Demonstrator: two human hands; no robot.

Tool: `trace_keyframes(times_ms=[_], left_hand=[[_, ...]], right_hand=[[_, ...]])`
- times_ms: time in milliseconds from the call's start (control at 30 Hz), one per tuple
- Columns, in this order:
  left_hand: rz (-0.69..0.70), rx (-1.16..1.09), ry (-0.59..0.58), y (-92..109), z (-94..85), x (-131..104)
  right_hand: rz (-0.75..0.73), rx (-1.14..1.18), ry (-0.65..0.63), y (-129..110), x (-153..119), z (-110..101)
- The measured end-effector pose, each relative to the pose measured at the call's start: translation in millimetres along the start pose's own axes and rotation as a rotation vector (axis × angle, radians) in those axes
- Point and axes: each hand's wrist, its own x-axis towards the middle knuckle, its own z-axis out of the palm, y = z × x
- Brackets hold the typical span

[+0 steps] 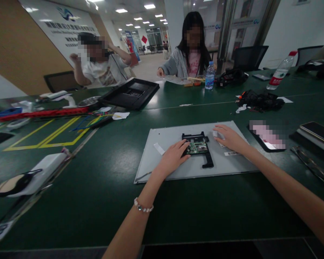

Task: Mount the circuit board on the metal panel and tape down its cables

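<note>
Fingers of the left hand (175, 155) rest flat on the green circuit board (198, 146) inside its black bracket (205, 153). The right hand (228, 137) lies open, palm down, on the grey panel (178, 169) beside it, on the green bench (97, 194).

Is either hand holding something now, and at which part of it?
Nothing is lifted or gripped. The left hand rests its fingers on the green circuit board; the right hand lies flat on the grey panel.
</note>
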Motion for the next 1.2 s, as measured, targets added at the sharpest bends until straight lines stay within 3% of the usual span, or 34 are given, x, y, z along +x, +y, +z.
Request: trace_keyframes(times_ms=[467,633,900,1200], left_hand=[[-0.020,-0.058,0.019,-1,3.1,0],[-0.027,-0.087,0.039,-4,6.8,0],[-0.036,-0.067,0.036,-6,9.6,1],[-0.048,-0.079,0.038,-5,10.2,3]], right_hand=[[0.061,-0.140,-0.007,-9,10,0],[0.101,-0.143,0.050,-29,31,2],[0.025,-0.093,0.024,-73,74,20],[-0.002,-0.076,-0.043,-90,88,40]])
